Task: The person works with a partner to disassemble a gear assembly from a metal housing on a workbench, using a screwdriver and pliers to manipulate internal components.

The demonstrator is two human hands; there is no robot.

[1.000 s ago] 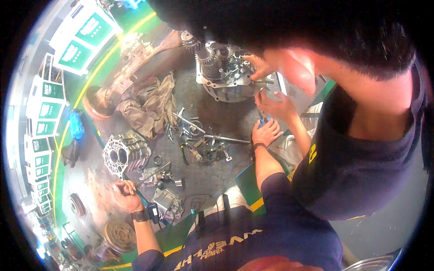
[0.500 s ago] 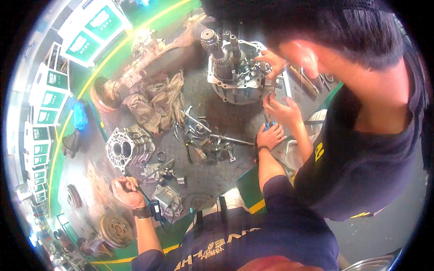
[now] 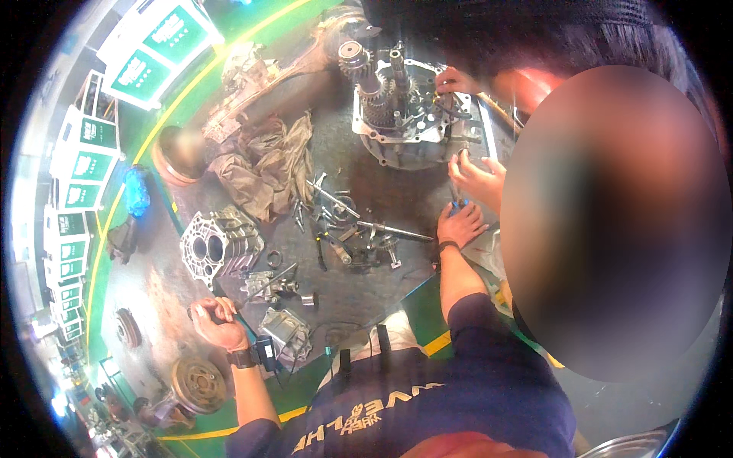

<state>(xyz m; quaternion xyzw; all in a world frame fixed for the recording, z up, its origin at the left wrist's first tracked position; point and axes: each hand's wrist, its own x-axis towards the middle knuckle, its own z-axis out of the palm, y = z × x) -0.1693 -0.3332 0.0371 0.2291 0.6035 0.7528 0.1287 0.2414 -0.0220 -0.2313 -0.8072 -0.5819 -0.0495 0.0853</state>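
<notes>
My left hand (image 3: pixel 217 322) is closed at the near left, below the silver ribbed housing (image 3: pixel 217 248); whatever its fingers hold is hidden. At the right side of the table my right hand (image 3: pixel 462 225) lies palm down, its fingers over a blue-handled tool (image 3: pixel 460 204) whose blue grip shows by the thumb. Beyond it stands an opened gearbox casing (image 3: pixel 405 139) with upright gear shafts (image 3: pixel 376 99). One co-worker's hand (image 3: pixel 456 81) touches the casing's right rim. Another co-worker's hand (image 3: pixel 479 182) pinches a small part close to my right hand.
Shafts and forks (image 3: pixel 336 200), a ring (image 3: pixel 275 258), a metal cover (image 3: pixel 285 334) and a small silver assembly (image 3: pixel 267 285) lie across the dark table. A brown cloth (image 3: pixel 263 164) is bunched behind them. Round rusty discs (image 3: pixel 198 385) stand at left. The co-worker leans in from the right.
The co-worker's upper hand has moved up and away along the casing's rim, and their head and body have shifted. My hands stay nearly where they were.
</notes>
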